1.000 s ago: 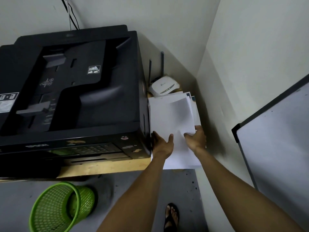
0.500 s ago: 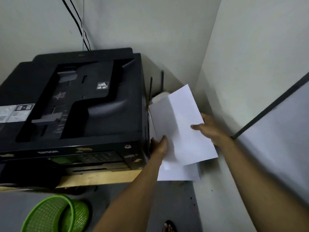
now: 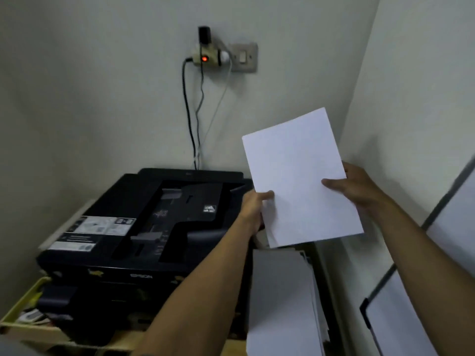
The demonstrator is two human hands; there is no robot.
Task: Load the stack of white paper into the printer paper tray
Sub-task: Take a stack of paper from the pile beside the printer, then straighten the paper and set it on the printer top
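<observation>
You hold the paper point(image 3: 300, 181) up in the air, right of the printer point(image 3: 144, 227), your left hand point(image 3: 253, 209) pinching its left edge and your right hand point(image 3: 357, 187) gripping the right edge. It looks light, floppy and prone to fanning, so keep both long edges pinched. Below, a leftover pile of sheets point(image 3: 282, 299) lies beside the printer; its paper tray isn't plainly visible.

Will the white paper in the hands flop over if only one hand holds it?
Probably a bit. The white paper looks like a thin sheaf, and the left hand and right hand grip opposite edges, keeping it flat. With one hand the free side would likely droop. It seems light, since thumbs and fingers alone hold it up. Loose sheets might also slide apart.
</observation>
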